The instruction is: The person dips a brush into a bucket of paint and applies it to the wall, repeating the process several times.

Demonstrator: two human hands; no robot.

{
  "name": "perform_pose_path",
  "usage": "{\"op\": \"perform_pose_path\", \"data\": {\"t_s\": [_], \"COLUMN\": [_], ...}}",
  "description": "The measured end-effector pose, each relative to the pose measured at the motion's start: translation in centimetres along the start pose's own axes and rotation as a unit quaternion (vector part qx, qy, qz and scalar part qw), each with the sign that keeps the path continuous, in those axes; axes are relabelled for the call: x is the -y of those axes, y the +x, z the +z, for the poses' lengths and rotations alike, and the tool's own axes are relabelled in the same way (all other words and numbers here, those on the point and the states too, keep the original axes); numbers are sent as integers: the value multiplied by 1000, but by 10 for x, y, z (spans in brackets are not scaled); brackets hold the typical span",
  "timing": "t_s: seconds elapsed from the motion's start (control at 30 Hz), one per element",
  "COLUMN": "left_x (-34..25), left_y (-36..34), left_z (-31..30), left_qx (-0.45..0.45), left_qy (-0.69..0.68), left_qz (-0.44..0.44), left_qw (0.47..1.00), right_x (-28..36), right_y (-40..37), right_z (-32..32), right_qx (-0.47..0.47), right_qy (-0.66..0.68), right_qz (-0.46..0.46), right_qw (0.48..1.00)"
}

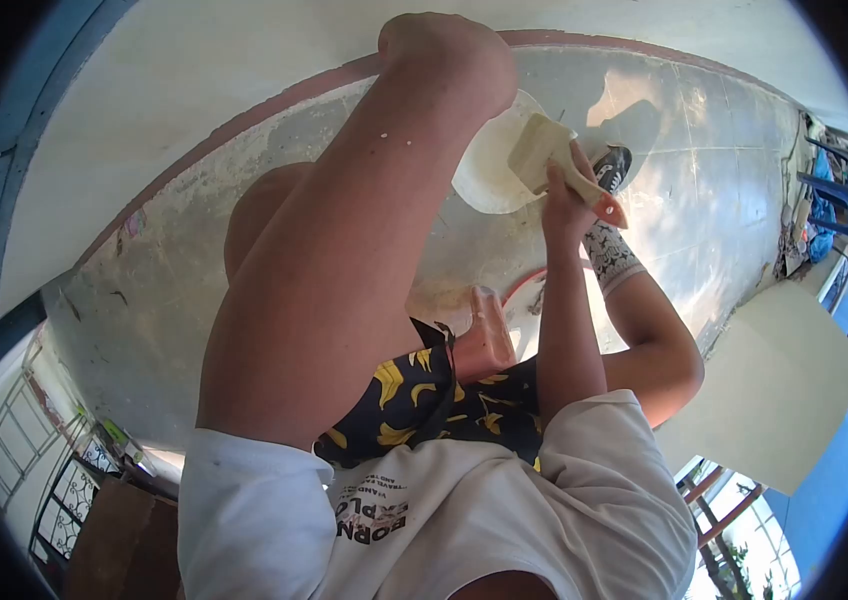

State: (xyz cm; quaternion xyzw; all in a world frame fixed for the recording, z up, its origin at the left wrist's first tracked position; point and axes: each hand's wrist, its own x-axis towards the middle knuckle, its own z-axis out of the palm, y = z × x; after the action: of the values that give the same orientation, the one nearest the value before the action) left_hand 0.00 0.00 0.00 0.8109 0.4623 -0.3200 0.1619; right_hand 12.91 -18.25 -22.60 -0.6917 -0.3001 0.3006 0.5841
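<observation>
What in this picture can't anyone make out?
All in the head view:
Left hand: not visible, probably behind the left arm.
Pale round container: partly hidden by that arm.
Brush-like tool: part of its handle is covered by the right hand.
Shirt: its smallest print is too small to read.

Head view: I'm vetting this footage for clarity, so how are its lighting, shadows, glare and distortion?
Head view: sunlight patches the floor, with a dark shadow just above the sneaker; head view: the lower-right background glares nearly white; head view: wide-lens distortion bows the reddish baseboard, and the corners go black; head view: the paintbrush in the right hand looks fairly sharp.
</observation>
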Motion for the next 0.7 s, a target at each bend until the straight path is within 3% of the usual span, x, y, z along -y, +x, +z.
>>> {"op": "perform_pose_path", "data": {"t_s": [0.07, 0.1, 0.17, 0.2, 0.27, 0.3, 0.4, 0.43, 0.5, 0.7], "left_x": [1, -3, -4, -5, -7, -6, -1, -1, -1, 0], "left_y": [1, -4, -6, -3, -4, -5, -4, -4, -3, -3], "left_z": [3, 1, 4, 0, 4, 4, 0, 0, 1, 2], "left_qx": [5, -13, -53, -63, -33, -31, -29, -28, -25, -23], "left_qy": [-6, 14, 1, 0, -19, -19, -28, -27, -26, -26], "left_qz": [1, -2, -1, 3, -1, 1, -11, -11, -6, -6], "left_qw": [1000, 1000, 999, 998, 999, 999, 999, 999, 999, 999], "right_x": [-29, -30, -39, -37, -34, -30, -25, -29, -34, -17], "right_y": [-8, -4, -10, 0, -5, -7, 4, 5, 5, 12], "right_z": [9, 20, 9, 7, -1, -5, -23, -29, -42, -50], "right_qx": [-19, -16, -32, -38, -60, -61, -83, -83, -55, -5], "right_qy": [-135, -150, -209, -211, -88, -90, 206, 207, 345, 368], "right_qz": [-72, 21, -122, -131, -11, -9, 191, 193, 233, 200], "right_qw": [988, 988, 970, 968, 994, 994, 956, 956, 907, 908]}}
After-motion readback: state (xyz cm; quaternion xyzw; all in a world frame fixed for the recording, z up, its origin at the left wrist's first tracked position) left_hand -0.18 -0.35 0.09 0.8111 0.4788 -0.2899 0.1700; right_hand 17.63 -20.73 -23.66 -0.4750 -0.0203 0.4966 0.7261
